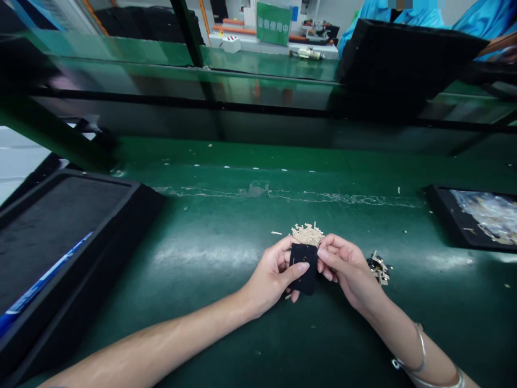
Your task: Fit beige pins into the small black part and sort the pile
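Note:
A small flat black card-like piece [304, 277] with tiny holes and rounded corners is gripped by my left hand [278, 274], its thumb pressed on the face. At the piece's upper right corner my right hand [343, 264] is closed in a pinch. Whatever its fingertips hold, if anything, is too small to make out. Just beyond both hands lies a heap of small beige strips [307, 233]. To the right of my right wrist sits a little pile of black and metallic bits [379, 269].
A black tray [121, 188] with a blue-and-white strip [44, 280] stands at left. Another black tray [440, 215] at right holds a clear plastic bag [488, 213]. Dark rails cross behind the green tabletop [218, 231]. Beyond, a person in blue [371, 19] is near a black box [404, 64].

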A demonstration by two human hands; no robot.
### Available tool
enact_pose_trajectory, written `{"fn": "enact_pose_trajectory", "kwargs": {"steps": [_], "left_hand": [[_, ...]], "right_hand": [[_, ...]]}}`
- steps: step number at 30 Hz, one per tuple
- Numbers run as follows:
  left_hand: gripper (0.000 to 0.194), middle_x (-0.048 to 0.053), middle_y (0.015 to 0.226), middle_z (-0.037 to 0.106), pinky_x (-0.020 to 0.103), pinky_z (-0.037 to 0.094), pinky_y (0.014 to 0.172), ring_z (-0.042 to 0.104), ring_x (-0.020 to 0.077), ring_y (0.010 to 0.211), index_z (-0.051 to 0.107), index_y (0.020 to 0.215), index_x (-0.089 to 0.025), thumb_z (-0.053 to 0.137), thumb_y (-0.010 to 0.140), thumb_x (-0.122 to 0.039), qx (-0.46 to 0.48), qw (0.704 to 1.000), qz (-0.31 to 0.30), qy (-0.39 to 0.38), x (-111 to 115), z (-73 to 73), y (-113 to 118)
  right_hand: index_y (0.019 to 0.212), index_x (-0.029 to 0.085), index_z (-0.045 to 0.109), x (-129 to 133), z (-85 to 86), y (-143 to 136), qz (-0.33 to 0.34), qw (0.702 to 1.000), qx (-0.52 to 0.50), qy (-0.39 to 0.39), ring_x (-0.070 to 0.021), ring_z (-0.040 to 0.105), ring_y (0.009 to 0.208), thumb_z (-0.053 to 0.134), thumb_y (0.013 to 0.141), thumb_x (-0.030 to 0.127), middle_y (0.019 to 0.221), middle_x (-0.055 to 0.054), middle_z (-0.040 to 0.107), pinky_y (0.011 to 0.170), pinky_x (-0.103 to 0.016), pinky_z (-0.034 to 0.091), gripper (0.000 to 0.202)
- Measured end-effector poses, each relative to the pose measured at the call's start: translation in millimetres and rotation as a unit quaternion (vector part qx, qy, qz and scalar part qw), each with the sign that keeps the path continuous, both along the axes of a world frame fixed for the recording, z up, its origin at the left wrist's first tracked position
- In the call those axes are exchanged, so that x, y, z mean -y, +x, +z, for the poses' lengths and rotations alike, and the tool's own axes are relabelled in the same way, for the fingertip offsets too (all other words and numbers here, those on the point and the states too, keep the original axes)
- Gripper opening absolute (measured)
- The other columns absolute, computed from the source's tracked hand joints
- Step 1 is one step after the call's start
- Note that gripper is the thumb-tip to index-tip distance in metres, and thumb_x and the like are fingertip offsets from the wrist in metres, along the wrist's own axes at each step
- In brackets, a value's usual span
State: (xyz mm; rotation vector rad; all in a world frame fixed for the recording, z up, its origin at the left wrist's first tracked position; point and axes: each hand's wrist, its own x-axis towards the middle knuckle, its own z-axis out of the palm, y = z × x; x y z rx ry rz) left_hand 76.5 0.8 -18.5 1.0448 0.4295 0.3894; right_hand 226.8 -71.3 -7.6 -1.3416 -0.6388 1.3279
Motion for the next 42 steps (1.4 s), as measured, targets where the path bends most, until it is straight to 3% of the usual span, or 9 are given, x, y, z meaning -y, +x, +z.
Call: {"fn": "enact_pose_trajectory", "kwargs": {"steps": [6, 9, 12, 14, 16, 21, 24, 28, 42], "left_hand": [[0.022, 0.000, 0.066, 0.061, 0.015, 0.029, 0.038, 0.049, 0.0044, 0.037, 0.042, 0.088, -0.015, 0.057, 0.083, -0.032, 0.009, 1.000, -0.024, -0.005, 0, -2.2, 0], [0.025, -0.001, 0.069, 0.061, 0.015, 0.032, 0.039, 0.049, 0.0050, 0.040, 0.041, 0.096, -0.017, 0.057, 0.083, -0.031, -0.004, 1.000, 0.007, 0.002, 1, -2.0, 2], [0.035, 0.000, 0.085, 0.061, 0.020, 0.045, 0.059, 0.059, 0.0106, 0.068, 0.041, 0.102, -0.021, 0.064, 0.077, -0.027, -0.045, 0.993, 0.082, 0.073, 5, 1.5, 3], [0.049, 0.002, 0.100, 0.059, 0.025, 0.044, 0.079, 0.057, 0.0151, 0.092, 0.043, 0.107, -0.023, 0.073, 0.069, -0.025, -0.083, 0.978, 0.113, 0.158, 8, 4.8, 2], [0.063, 0.002, 0.107, 0.056, 0.028, 0.041, 0.088, 0.053, 0.0173, 0.099, 0.041, 0.115, -0.025, 0.077, 0.063, -0.025, -0.116, 0.961, 0.116, 0.222, 10, 7.2, 1], [0.057, 0.002, 0.109, 0.055, 0.029, 0.044, 0.078, 0.054, 0.0167, 0.091, 0.040, 0.121, -0.028, 0.068, 0.072, -0.022, -0.139, 0.950, 0.101, 0.262, 12, 4.6, 0], [0.053, 0.004, 0.113, 0.054, 0.031, 0.044, 0.083, 0.054, 0.0190, 0.098, 0.042, 0.120, -0.027, 0.066, 0.073, -0.019, -0.127, 0.950, 0.109, 0.263, 12, 1.0, 1], [0.049, 0.004, 0.115, 0.055, 0.037, 0.039, 0.094, 0.050, 0.0216, 0.108, 0.044, 0.118, -0.025, 0.064, 0.075, -0.016, -0.107, 0.947, 0.120, 0.277, 10, -1.8, 2], [0.052, 0.002, 0.115, 0.054, 0.034, 0.037, 0.096, 0.049, 0.0182, 0.110, 0.044, 0.122, -0.029, 0.053, 0.079, -0.002, -0.064, 0.938, 0.121, 0.319, 9, -2.9, 0]], "right_hand": [[0.076, 0.018, 0.050, 2, 1.1, -4, 0.026, 0.999, -0.031, 0.002, -0.0049, 0.036, 0.039, 0.066, 0.075, 0.039, 0.049, 0.006, 0.049, 0.040, -0.018, 0.020, 0.027], [0.076, 0.018, 0.048, 5, 4.0, -7, 0.010, 1.000, -0.023, 0.004, -0.0054, 0.034, 0.039, 0.065, 0.075, 0.042, 0.047, 0.007, 0.047, 0.040, -0.019, 0.021, 0.030], [0.077, 0.019, 0.048, 8, 4.0, -11, -0.016, 1.000, 0.011, 0.016, -0.0064, 0.038, 0.042, 0.062, 0.079, 0.041, 0.051, 0.006, 0.049, 0.042, -0.019, 0.026, 0.027], [0.079, 0.020, 0.049, 10, 2.6, -13, -0.024, 0.999, 0.031, 0.025, -0.0066, 0.039, 0.044, 0.060, 0.081, 0.040, 0.053, 0.006, 0.050, 0.043, -0.019, 0.028, 0.023], [0.079, 0.020, 0.049, 11, 1.4, -15, -0.025, 0.998, 0.049, 0.035, -0.0064, 0.040, 0.045, 0.058, 0.083, 0.038, 0.054, 0.006, 0.050, 0.044, -0.018, 0.029, 0.020], [0.077, 0.020, 0.053, 13, 3.4, -17, -0.029, 0.993, 0.104, 0.050, -0.0076, 0.040, 0.048, 0.059, 0.083, 0.033, 0.056, 0.004, 0.050, 0.044, -0.019, 0.030, 0.016], [0.077, 0.021, 0.055, 14, 3.8, -18, -0.027, 0.992, 0.111, 0.052, -0.0081, 0.040, 0.048, 0.060, 0.082, 0.033, 0.057, 0.004, 0.050, 0.044, -0.020, 0.030, 0.015], [0.073, 0.021, 0.056, 13, 1.4, -16, -0.012, 0.995, 0.081, 0.050, -0.0078, 0.040, 0.051, 0.063, 0.080, 0.031, 0.058, 0.004, 0.048, 0.045, -0.019, 0.030, 0.014], [0.069, 0.019, 0.056, 10, 7.0, -14, 0.003, 0.998, -0.004, 0.063, -0.0073, 0.037, 0.050, 0.066, 0.076, 0.029, 0.058, 0.004, 0.046, 0.045, -0.019, 0.025, 0.016]]}}
